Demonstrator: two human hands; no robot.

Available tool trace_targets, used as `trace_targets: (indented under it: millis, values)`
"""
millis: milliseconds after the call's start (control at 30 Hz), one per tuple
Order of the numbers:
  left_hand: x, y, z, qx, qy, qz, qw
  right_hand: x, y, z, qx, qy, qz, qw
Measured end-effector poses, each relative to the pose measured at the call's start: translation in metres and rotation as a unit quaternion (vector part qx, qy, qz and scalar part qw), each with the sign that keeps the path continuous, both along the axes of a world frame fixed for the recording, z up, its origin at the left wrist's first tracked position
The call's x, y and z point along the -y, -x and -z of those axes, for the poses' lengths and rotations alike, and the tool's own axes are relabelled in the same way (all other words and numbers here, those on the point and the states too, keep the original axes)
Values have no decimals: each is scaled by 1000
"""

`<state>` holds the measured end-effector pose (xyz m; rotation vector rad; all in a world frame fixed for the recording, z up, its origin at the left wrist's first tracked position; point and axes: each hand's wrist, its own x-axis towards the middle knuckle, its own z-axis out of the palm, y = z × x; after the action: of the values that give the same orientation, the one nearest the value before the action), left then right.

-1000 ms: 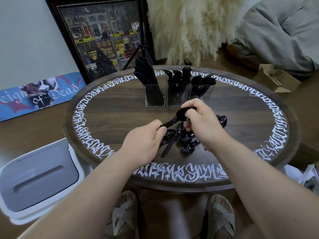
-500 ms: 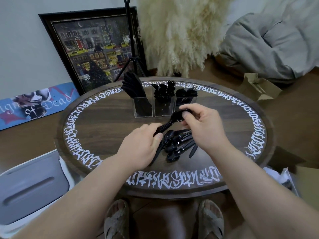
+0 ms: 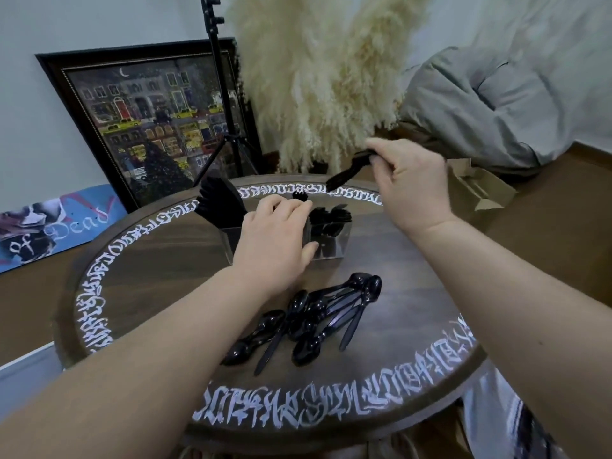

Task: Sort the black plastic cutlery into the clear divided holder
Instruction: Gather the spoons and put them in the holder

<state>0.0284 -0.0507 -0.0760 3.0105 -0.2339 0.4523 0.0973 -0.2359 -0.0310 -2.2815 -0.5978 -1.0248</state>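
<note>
Right hand [image 3: 410,183]: I pinch a spoon [image 3: 347,172] above and behind the holder [image 3: 331,240].
Left hand [image 3: 275,243]: my fingers curl over the holder's middle (forks inside).
Loose spoons [image 3: 318,319]: just before the holder, on the table [image 3: 165,293].

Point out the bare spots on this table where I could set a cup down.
Bare wood lies left of the holder and left hand, inside the lettered ring, and right of the loose spoons under the right arm. The middle, between holder and spoons, is crowded.
</note>
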Motion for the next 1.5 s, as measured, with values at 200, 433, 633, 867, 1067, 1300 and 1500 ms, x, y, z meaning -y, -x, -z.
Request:
trace_targets:
  millis: [200,433,633,867,1067,1300,1500]
  values:
    - [1,-30,11,3,-53,3,999,-13,-26,28,-169,156,-12,973]
    - [4,-38,30,26,-53,11,998,-9,-25,57,-432,82,-95,893]
    - [-1,-34,39,43,-39,13,998,-14,-23,74,-447,16,-103,888]
    - [-13,-27,39,45,-33,6,998,-29,-18,74,-449,22,-103,887]
    - [-18,-8,35,67,-9,11,998,-28,3,67,-457,17,-81,885]
    - [-12,45,44,-13,30,1,999,-4,58,74,-459,-41,-12,887]
    - [7,74,61,-93,51,8,994,23,93,115,-490,-44,59,868]
